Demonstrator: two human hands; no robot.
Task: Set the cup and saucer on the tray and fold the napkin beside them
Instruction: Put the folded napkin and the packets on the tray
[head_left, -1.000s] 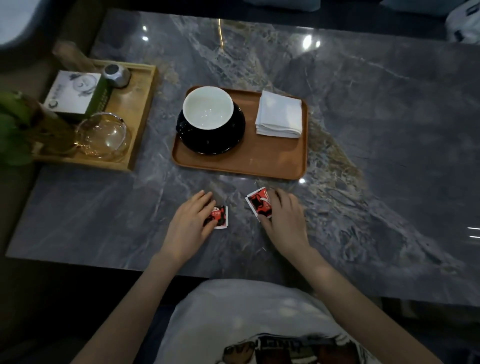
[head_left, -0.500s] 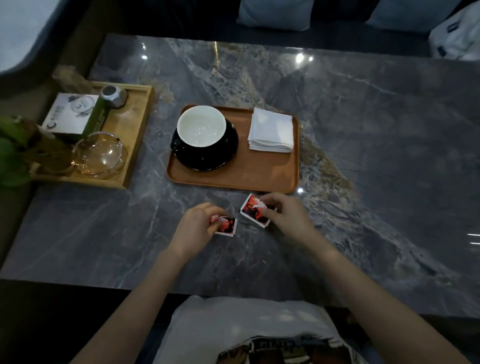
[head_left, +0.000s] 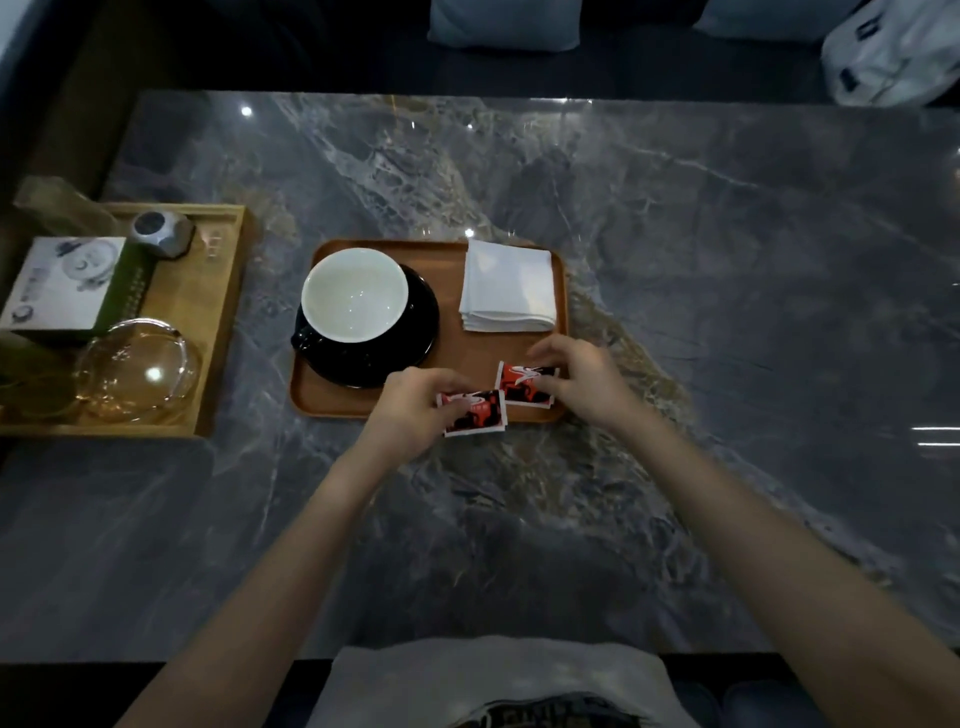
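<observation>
Head view: brown tray (head_left: 363, 405) sits near the middle of the grey marble tabletop (head_left: 727, 312). White cup (head_left: 355, 294) stands on the black saucer (head_left: 410, 338) in the tray's left half; folded white napkin (head_left: 508, 286) lies in its far right corner. Left hand (head_left: 410, 410) pinches a red sachet (head_left: 475, 413) over the tray's near edge. Right hand (head_left: 582, 382) pinches a second red sachet (head_left: 522, 384) at the tray's near right corner. Wooden tray (head_left: 218, 332) with a glass bowl (head_left: 137, 371) occupies the tabletop's left edge.
</observation>
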